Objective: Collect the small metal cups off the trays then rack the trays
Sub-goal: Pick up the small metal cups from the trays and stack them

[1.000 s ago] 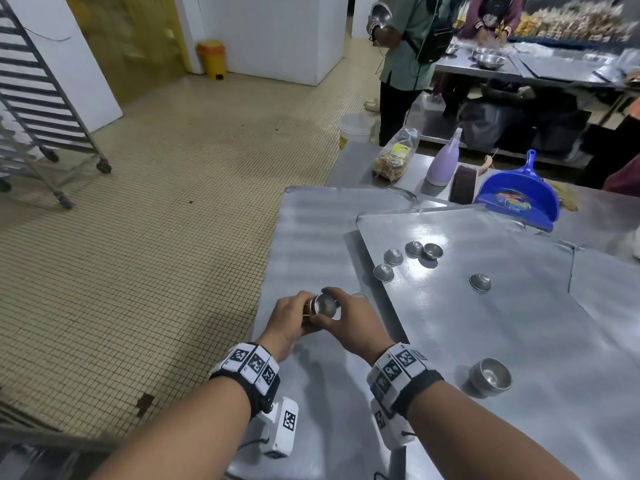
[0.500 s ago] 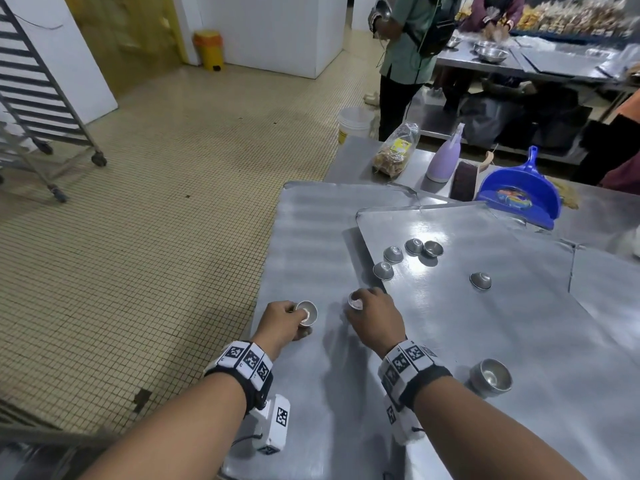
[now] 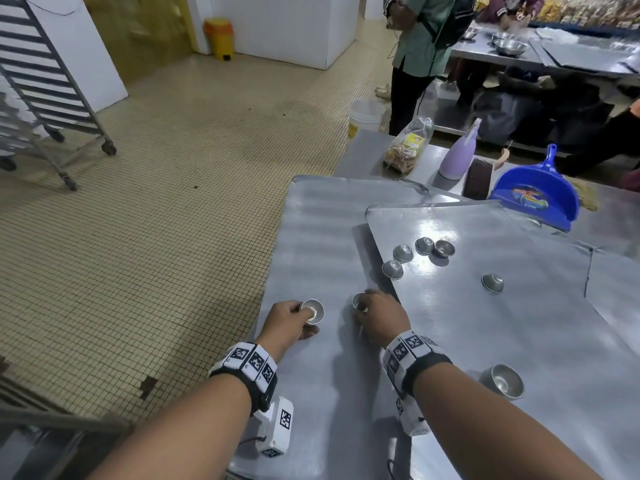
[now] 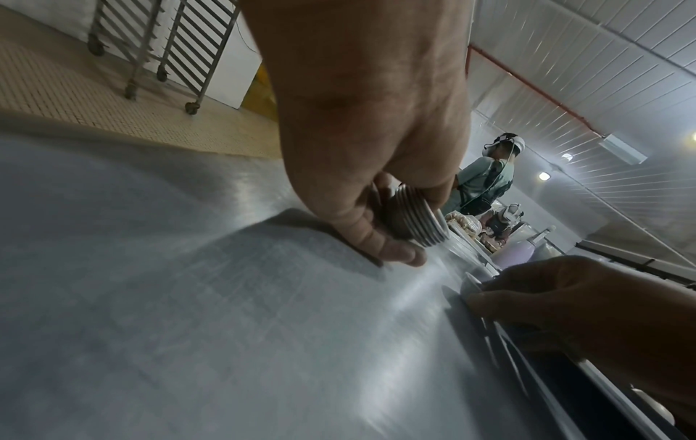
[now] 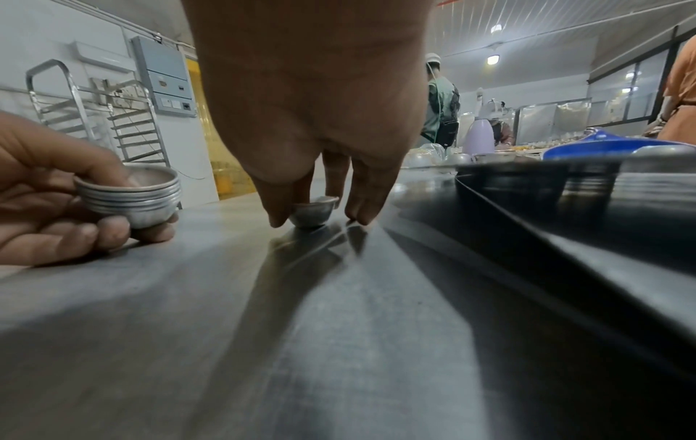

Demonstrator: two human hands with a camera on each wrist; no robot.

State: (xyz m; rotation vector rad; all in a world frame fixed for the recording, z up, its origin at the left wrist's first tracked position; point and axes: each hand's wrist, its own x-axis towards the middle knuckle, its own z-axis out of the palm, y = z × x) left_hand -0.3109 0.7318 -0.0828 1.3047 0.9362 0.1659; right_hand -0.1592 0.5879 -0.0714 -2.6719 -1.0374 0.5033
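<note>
My left hand (image 3: 287, 320) grips a stack of nested small metal cups (image 3: 311, 311), low over the lower tray (image 3: 311, 220); the stack's ribbed rims (image 4: 418, 220) show between thumb and fingers. My right hand (image 3: 377, 313) sits just to the right, its thumb and fingertips (image 5: 361, 214) pinching a single cup (image 5: 312, 213) that stands on the lower tray beside the upper tray's edge. The upper tray (image 3: 519, 323) overlaps it on the right and carries several loose cups: a cluster (image 3: 403, 252) at its far left, one (image 3: 492, 282) in the middle, one (image 3: 507, 382) near my right forearm.
A wheeled tray rack (image 3: 45, 81) stands across the tiled floor at the far left. Behind the trays lie a blue dustpan (image 3: 536, 199), a purple bottle (image 3: 457, 157) and a bag of food (image 3: 408, 143). A person (image 3: 422, 46) stands beyond the table by a white bucket (image 3: 367, 116).
A second ago both hands met at the stack. My right hand has since moved right and down onto the single cup, while the left drew slightly left with the stack.
</note>
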